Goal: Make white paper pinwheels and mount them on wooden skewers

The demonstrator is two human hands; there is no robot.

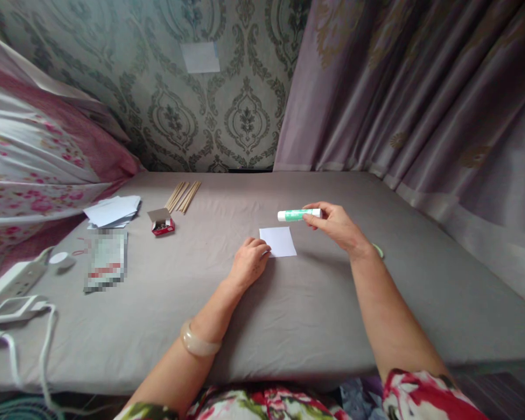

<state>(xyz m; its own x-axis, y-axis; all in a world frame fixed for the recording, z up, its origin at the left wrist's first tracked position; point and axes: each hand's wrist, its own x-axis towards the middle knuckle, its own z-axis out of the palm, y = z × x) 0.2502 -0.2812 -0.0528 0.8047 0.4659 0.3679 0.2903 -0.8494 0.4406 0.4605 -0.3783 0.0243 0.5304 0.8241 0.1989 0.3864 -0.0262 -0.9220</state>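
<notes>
The paper (282, 240) lies flat on the cloth (157, 303), its left edge at the fingers of the left hand (250, 259). Those fingers are drawn together; whether they pinch the paper or only press it, I cannot tell. The tube (294, 215) is nearly level, over or just beyond the paper's far edge, 1 end pinched between thumb and fingers of the right hand (336, 224). Gripped at 1 end, it could tip or slip if that pinch loosens. The paper, steadied at just 1 side, could skid or crease under a sideways push. Farther left are the box (161, 226), sticks (184, 197) and sheets (112, 211); a wide sweep could scatter them.
</notes>
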